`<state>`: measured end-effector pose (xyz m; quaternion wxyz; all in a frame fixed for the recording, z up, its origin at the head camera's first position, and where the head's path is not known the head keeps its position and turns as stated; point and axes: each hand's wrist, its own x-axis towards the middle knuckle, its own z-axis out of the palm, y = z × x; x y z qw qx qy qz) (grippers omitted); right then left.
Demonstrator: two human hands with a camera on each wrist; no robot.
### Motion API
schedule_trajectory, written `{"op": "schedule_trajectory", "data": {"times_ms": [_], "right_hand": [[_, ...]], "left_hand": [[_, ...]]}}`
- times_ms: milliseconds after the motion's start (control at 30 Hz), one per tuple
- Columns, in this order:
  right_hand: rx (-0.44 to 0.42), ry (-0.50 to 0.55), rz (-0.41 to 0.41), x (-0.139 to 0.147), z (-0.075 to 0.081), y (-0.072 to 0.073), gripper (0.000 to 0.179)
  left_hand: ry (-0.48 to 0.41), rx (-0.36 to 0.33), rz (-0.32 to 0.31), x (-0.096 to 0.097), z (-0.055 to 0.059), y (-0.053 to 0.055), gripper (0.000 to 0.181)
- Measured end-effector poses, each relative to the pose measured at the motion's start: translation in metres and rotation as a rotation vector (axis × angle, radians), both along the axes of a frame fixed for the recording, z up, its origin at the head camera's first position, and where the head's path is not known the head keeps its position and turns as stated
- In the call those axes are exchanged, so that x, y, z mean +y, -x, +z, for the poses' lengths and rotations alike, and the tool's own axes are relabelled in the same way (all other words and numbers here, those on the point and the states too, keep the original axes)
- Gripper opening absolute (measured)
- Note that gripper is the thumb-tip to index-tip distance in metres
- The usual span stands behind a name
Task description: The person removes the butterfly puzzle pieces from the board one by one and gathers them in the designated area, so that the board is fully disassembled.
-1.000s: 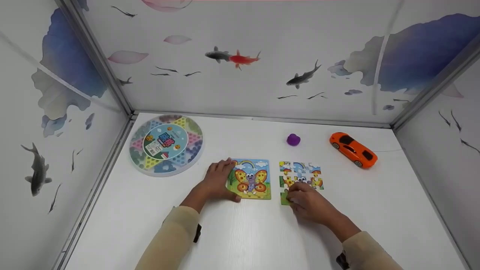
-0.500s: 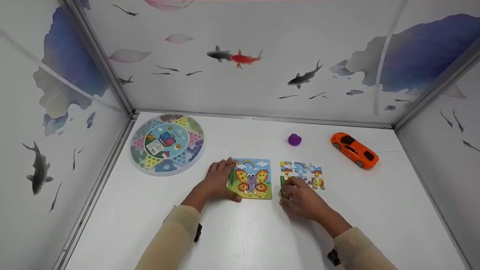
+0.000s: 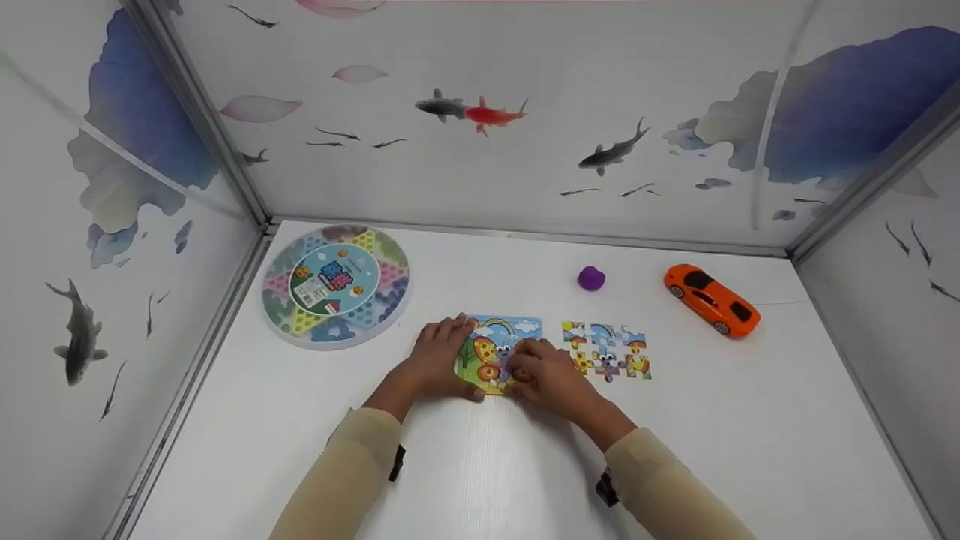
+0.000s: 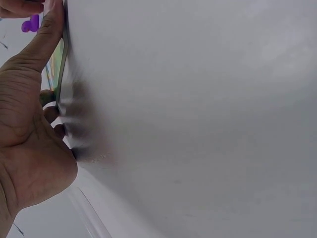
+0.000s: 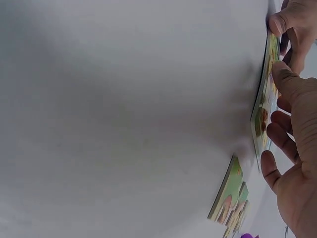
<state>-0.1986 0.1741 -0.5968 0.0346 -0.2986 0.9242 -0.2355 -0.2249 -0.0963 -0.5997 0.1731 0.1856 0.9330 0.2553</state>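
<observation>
A square butterfly jigsaw board (image 3: 480,367) lies flat on the table in the head view. My left hand (image 3: 435,358) holds it at its left side, fingertips by the top left corner and thumb along the bottom edge. In the left wrist view the thumb (image 4: 42,44) runs along that edge. My right hand (image 3: 551,379) is over the board's lower right part, with the thumb (image 5: 283,74) bent down onto its face. I cannot tell whether it pinches a piece. Several loose jigsaw pieces (image 3: 607,351) lie in rows right of the board; a green one (image 5: 230,186) shows low in the right wrist view.
A round game box (image 3: 335,289) lies at the back left of the white table (image 3: 465,480). A small purple toy (image 3: 591,278) and an orange toy car (image 3: 712,300) stand at the back right. Printed walls (image 3: 480,180) enclose the table's back and sides.
My right hand has moved left, from the lower left of the loose pieces onto the right part of the board. The left hand keeps its hold on the board.
</observation>
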Motion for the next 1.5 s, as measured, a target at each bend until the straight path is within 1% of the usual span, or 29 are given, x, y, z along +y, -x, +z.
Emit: {"op": "schedule_trajectory", "data": {"times_ms": [200, 367, 533, 700, 867, 1067, 1300, 1500], "right_hand": [[-0.047, -0.017, -0.004, -0.016, 0.003, 0.005, 0.033], [-0.071, -0.039, -0.023, -0.024, 0.002, 0.007, 0.033], [-0.067, -0.099, -0.028, -0.030, 0.002, 0.006, 0.030], [-0.040, -0.163, -0.026, -0.036, 0.004, 0.005, 0.030], [-0.023, -0.177, -0.030, -0.039, 0.006, 0.006, 0.028], [-0.046, -0.185, -0.020, -0.041, 0.006, 0.007, 0.025], [-0.068, -0.207, -0.046, -0.044, 0.005, 0.006, 0.026], [-0.080, -0.257, -0.066, -0.047, 0.010, 0.004, 0.030]], "left_hand": [[0.003, -0.013, -0.004, 0.000, 0.000, 0.001, 0.129], [0.008, -0.008, -0.003, 0.001, 0.000, 0.002, 0.129], [0.024, -0.009, -0.002, 0.002, -0.003, 0.003, 0.129], [0.024, -0.015, -0.001, 0.002, -0.003, 0.004, 0.129], [0.019, -0.014, 0.000, 0.002, -0.002, 0.004, 0.128], [0.016, -0.009, -0.004, 0.002, -0.002, 0.002, 0.126], [0.026, -0.006, 0.000, 0.003, -0.003, 0.003, 0.127], [0.026, -0.003, -0.002, 0.003, 0.000, 0.001, 0.126]]}}
